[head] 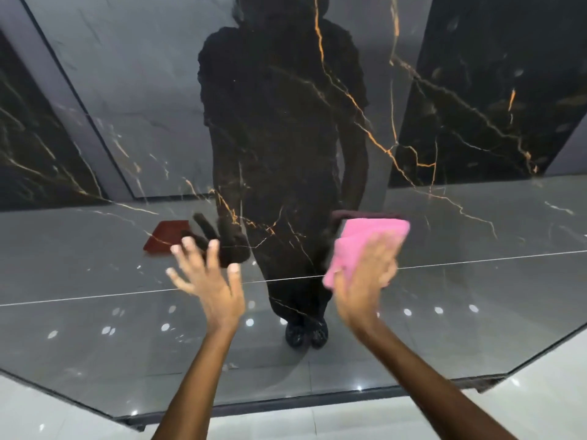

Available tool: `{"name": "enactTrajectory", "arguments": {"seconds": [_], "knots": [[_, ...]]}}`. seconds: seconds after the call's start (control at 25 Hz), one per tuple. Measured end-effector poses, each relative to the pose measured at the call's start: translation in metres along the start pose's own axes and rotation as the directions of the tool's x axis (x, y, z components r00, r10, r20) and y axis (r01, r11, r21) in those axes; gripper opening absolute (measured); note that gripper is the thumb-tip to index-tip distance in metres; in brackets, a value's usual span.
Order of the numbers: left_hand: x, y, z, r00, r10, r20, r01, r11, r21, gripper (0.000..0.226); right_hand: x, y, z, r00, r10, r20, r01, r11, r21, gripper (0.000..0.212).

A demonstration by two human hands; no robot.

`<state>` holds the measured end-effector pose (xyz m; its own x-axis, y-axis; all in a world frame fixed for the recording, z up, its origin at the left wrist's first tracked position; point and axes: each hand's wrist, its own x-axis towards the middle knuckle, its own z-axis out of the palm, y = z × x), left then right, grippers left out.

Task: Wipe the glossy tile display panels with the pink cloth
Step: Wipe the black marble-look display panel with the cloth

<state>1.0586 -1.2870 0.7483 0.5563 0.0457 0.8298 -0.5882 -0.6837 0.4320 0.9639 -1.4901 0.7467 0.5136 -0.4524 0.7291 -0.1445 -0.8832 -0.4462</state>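
Hands: right hand (365, 274) presses folded pink cloth (371, 239) on glossy veined panel (444, 217).

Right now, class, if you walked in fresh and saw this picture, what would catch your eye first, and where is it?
The pink cloth stands out brightest, pressed flat against the glossy tile panel under the right hand, right of centre. Beside it the left hand spreads its fingers near the surface. Behind both, a dark reflection of a person fills the middle of the panel, crossed by orange-gold veins.
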Motion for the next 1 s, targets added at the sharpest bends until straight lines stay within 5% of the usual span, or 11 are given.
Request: {"name": "enactTrajectory", "arguments": {"seconds": [0.08, 0.16, 0.32, 0.48, 0.56, 0.64, 0.72, 0.88, 1.0], "knots": [[0.02, -0.026, -0.021, 0.983, -0.145, -0.113, 0.146, 0.989, -0.005, 0.052, -0.02, -0.051, 0.026, 0.863, -0.452, 0.227, 0.475, 0.879, -0.053, 0.091], [0.046, -0.055, -0.037, 0.971, -0.176, -0.162, 0.191, 0.978, 0.084, 0.057, -0.005, -0.061, 0.034, 0.679, -0.692, 0.245, 0.726, 0.683, -0.082, 0.091], [0.063, -0.099, -0.042, 0.995, -0.021, -0.102, 0.044, 0.972, 0.233, 0.06, 0.033, 0.006, 0.001, 0.895, -0.436, -0.091, 0.428, 0.898, -0.1, 0.086], [0.064, -0.11, -0.035, 0.985, 0.041, -0.17, -0.002, 0.974, 0.228, 0.06, 0.022, -0.02, 0.012, 0.986, -0.151, -0.067, 0.155, 0.985, 0.072, 0.07], [0.064, -0.112, -0.032, 0.978, 0.076, -0.194, -0.029, 0.972, 0.232, 0.059, 0.002, -0.088, 0.05, 0.925, -0.379, -0.012, 0.379, 0.925, 0.021, 0.062], [0.063, -0.112, -0.03, 0.974, 0.083, -0.213, -0.034, 0.974, 0.225, 0.059, -0.007, -0.129, 0.069, 0.712, -0.699, 0.069, 0.702, 0.71, -0.049, 0.077], [0.063, -0.115, -0.03, 0.975, 0.075, -0.211, -0.031, 0.978, 0.208, 0.059, 0.002, -0.12, 0.061, 0.689, -0.723, 0.05, 0.724, 0.687, -0.055, 0.09], [0.061, -0.12, -0.032, 0.983, 0.097, -0.155, -0.069, 0.982, 0.178, 0.059, -0.002, -0.042, 0.037, 0.907, -0.417, -0.057, 0.413, 0.908, -0.071, 0.065], [0.062, -0.117, -0.046, 0.994, 0.096, -0.045, -0.089, 0.987, 0.134, 0.06, -0.028, -0.097, 0.063, 0.99, -0.113, -0.079, 0.114, 0.993, 0.008, 0.065]]}}
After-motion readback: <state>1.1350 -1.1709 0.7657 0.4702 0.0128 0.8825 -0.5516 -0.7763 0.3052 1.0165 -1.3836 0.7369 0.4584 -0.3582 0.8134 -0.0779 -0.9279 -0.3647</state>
